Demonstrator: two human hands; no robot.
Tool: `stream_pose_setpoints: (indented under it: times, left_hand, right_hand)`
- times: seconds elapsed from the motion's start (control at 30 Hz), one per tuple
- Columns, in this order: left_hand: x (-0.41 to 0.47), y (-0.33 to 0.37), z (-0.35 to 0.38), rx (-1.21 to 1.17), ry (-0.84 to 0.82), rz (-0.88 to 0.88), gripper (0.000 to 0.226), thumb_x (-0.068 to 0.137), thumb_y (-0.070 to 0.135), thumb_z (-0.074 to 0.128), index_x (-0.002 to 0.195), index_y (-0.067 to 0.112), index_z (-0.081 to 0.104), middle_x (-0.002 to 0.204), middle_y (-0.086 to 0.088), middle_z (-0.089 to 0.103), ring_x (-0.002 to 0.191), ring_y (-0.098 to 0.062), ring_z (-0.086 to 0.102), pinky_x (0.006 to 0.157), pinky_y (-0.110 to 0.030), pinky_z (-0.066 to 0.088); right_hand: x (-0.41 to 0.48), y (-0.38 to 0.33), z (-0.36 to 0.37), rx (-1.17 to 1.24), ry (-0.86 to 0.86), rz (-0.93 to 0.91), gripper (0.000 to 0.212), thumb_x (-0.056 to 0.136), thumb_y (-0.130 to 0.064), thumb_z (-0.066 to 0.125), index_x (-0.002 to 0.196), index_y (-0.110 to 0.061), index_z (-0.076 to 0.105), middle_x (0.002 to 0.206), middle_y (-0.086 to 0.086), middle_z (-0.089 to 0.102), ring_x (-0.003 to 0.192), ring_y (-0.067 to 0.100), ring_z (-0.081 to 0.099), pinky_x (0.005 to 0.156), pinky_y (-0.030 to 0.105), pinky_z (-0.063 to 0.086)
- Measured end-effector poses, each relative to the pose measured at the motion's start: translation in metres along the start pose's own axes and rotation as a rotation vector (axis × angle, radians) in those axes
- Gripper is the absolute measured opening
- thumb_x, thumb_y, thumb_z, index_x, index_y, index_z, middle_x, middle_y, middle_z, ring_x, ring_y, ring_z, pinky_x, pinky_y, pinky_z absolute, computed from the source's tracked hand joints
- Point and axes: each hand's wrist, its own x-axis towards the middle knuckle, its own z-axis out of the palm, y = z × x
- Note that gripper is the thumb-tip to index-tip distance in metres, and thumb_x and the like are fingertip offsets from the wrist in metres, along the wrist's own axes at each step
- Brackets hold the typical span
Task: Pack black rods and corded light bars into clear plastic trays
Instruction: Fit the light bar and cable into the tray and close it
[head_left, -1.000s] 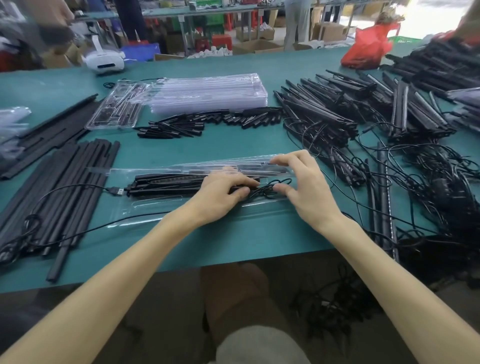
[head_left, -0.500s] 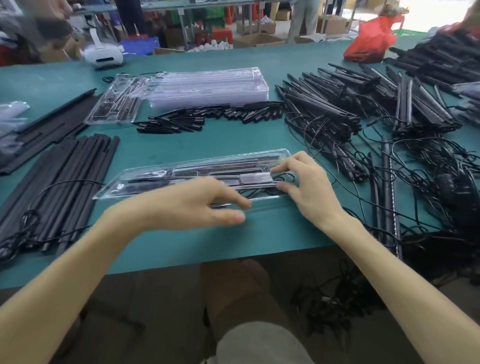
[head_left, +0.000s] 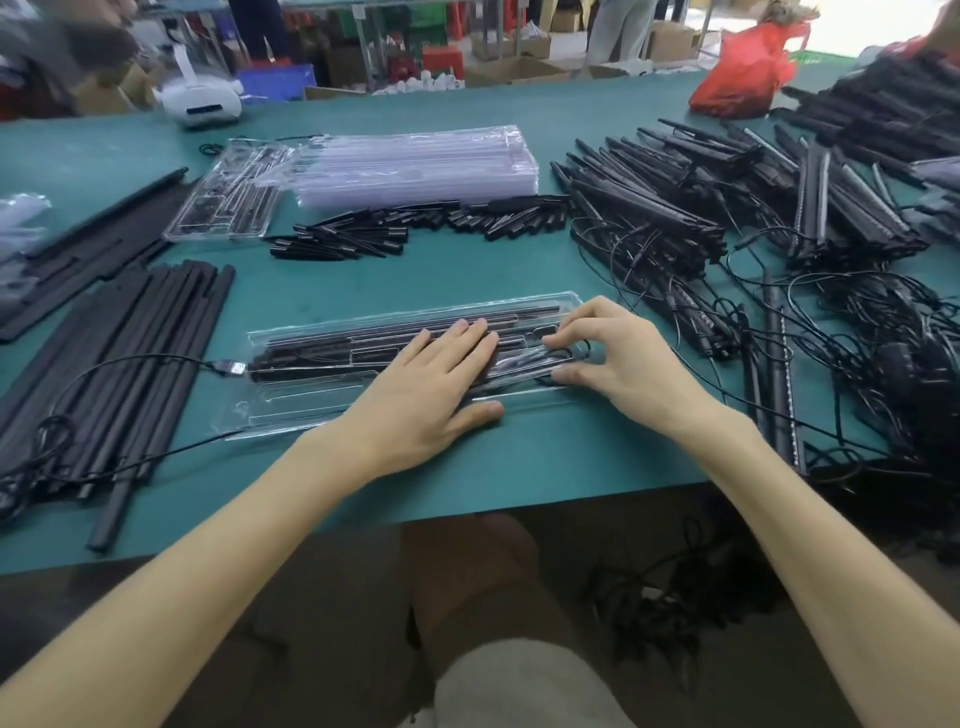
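Clear plastic tray (head_left: 291, 400), loaded with black rods (head_left: 311, 347), lies near the desk (head_left: 519, 467) edge. Left hand (head_left: 431, 389) presses flat on it, fingers straight; right hand (head_left: 623, 364) pinches its 3 o'clock end. Empty trays (head_left: 415, 166) are stacked at 12 o'clock.

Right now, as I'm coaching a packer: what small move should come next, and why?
Probably draw the cord in: the left hand lies flat on the bars in the tray, the right hand pinches the coil at its right end, yet the plug lies outside its left end.
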Motion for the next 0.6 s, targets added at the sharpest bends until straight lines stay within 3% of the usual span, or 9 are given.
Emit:
stream_pose_setpoints:
  times: [0.07, 0.23, 0.37, 0.47, 0.53, 0.6]
  left_hand:
    - [0.001, -0.002, 0.002, -0.003, 0.002, 0.010, 0.089, 0.088, 0.071, 0.004, 0.162, 0.022, 0.001, 0.169, 0.006, -0.006, 0.154, -0.011, -0.010, 0.126, -0.037, -0.002]
    - [0.002, -0.004, 0.007, 0.051, 0.016, 0.028, 0.085, 0.091, 0.067, 0.002, 0.161, 0.019, -0.003, 0.168, 0.003, -0.009, 0.154, -0.013, -0.012, 0.126, -0.038, -0.003]
    - [0.006, -0.008, 0.011, 0.062, 0.034, 0.048, 0.081, 0.094, 0.063, 0.001, 0.161, 0.018, -0.002, 0.168, 0.002, -0.009, 0.154, -0.013, -0.013, 0.126, -0.038, -0.004]
    - [0.010, -0.012, 0.011, 0.060, 0.039, 0.061, 0.078, 0.096, 0.061, 0.002, 0.161, 0.019, -0.002, 0.168, 0.004, -0.010, 0.154, -0.012, -0.013, 0.126, -0.036, -0.005]
    - [0.011, -0.016, 0.012, 0.057, 0.045, 0.075, 0.077, 0.096, 0.062, 0.002, 0.161, 0.021, -0.003, 0.168, 0.006, -0.010, 0.154, -0.010, -0.014, 0.126, -0.035, -0.006]
    - [0.013, -0.018, 0.013, 0.063, 0.051, 0.086, 0.076, 0.097, 0.062, 0.002, 0.161, 0.022, -0.004, 0.168, 0.007, -0.010, 0.153, -0.010, -0.014, 0.126, -0.035, -0.006]
  right_hand:
    - [0.002, 0.000, -0.007, 0.006, -0.056, 0.004, 0.030, 0.085, -0.017, 0.080, 0.114, -0.018, 0.074, 0.117, -0.009, 0.057, 0.112, 0.013, 0.056, 0.091, 0.008, 0.035]
    - [0.002, 0.002, -0.023, 0.075, -0.236, 0.046, 0.042, 0.087, -0.017, 0.077, 0.127, -0.028, 0.068, 0.128, -0.014, 0.053, 0.122, 0.000, 0.048, 0.099, 0.010, 0.027]
    - [-0.001, 0.003, -0.022, 0.101, -0.230, 0.043, 0.044, 0.088, -0.017, 0.076, 0.129, -0.028, 0.067, 0.129, -0.013, 0.052, 0.123, -0.001, 0.047, 0.105, 0.016, 0.025]
    - [-0.003, 0.007, -0.025, 0.176, -0.283, 0.058, 0.044, 0.085, -0.022, 0.079, 0.126, -0.033, 0.068, 0.128, -0.019, 0.053, 0.113, -0.015, 0.049, 0.098, 0.012, 0.027]
    - [-0.004, 0.008, -0.024, 0.219, -0.255, 0.060, 0.035, 0.087, -0.025, 0.077, 0.120, -0.032, 0.072, 0.125, -0.019, 0.057, 0.100, -0.019, 0.052, 0.094, 0.015, 0.031]
    - [-0.004, 0.009, -0.020, 0.240, -0.156, 0.070, 0.021, 0.093, -0.024, 0.071, 0.113, -0.028, 0.076, 0.122, -0.016, 0.060, 0.106, -0.012, 0.055, 0.101, 0.022, 0.035]
